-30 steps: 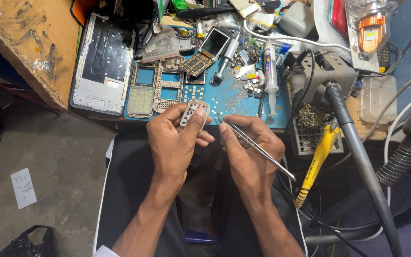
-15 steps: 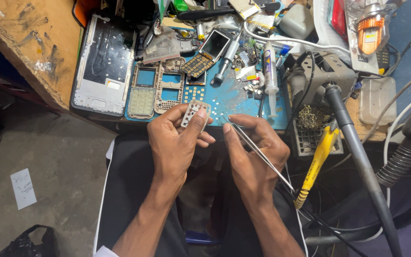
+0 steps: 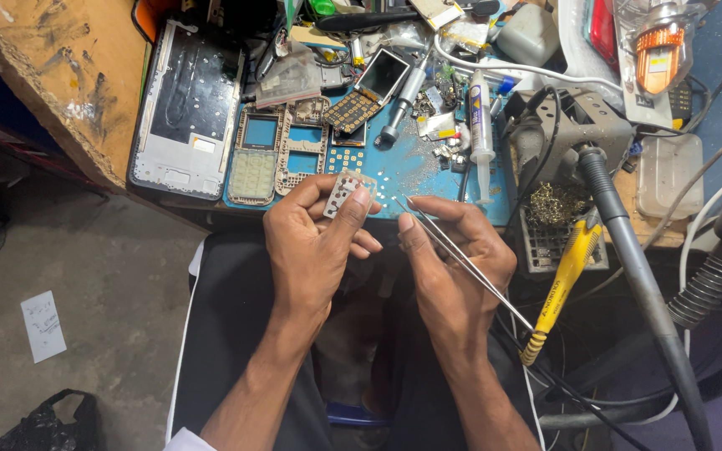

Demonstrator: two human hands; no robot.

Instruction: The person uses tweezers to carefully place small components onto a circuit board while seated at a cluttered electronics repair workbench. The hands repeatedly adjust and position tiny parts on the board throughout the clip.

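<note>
My left hand [image 3: 315, 242] pinches a small grey keypad plate [image 3: 343, 192] with rows of holes between thumb and fingers, just above the bench's front edge. My right hand [image 3: 453, 267] grips thin metal tweezers [image 3: 461, 259]; their tip points up-left toward the plate, a short gap away. Both hands hover over my lap in dark trousers [image 3: 227, 334].
A blue work mat [image 3: 411, 167] carries phone frames [image 3: 282, 146], a keypad board [image 3: 353, 108], screws and a white syringe tube [image 3: 480, 125]. A white phone housing [image 3: 185, 108] lies left. A yellow-handled soldering iron [image 3: 561, 284], grey hose [image 3: 637, 276] and brass wool [image 3: 555, 203] sit right.
The left hand has turned the keypad plate slightly and raised it; the tweezers' tip has shifted a little to the right, away from the plate.
</note>
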